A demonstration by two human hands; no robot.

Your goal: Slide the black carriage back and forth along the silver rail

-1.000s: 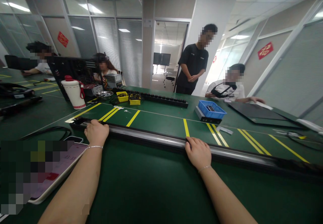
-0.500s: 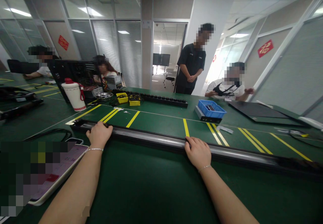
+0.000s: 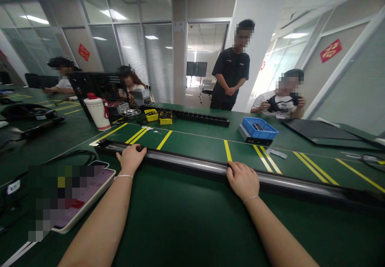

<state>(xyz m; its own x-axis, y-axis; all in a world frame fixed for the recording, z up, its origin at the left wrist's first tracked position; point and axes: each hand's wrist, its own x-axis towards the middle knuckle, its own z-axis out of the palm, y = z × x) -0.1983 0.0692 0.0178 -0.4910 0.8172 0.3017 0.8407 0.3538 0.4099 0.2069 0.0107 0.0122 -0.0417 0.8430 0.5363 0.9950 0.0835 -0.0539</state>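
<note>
A long black metal channel [image 3: 186, 162] with a shiny grey inner face lies across the green table in front of me, running from left to far right. Near its left end, my left hand [image 3: 131, 157] is closed over it. A small dark bit shows between that thumb and forefinger, too little to name. Further right, my right hand [image 3: 244, 181] grips the channel's near edge, fingers curled over the top and thumb hidden. Beside my left forearm lies a phone [image 3: 100, 185] in a pale case, its screen lit and partly blurred out.
Behind the channel stand a white cup [image 3: 98, 112] with a red lid, yellow bins [image 3: 151, 115], a black strip [image 3: 201, 117] and a blue bin [image 3: 260, 128] on a grey box. Black panels [image 3: 325, 132] lie at right. Several people are across the table.
The view has swung slightly left, so everything sits further right. Both hands keep their hold on the channel. The seated person at right has brought an outstretched hand in towards the chest.
</note>
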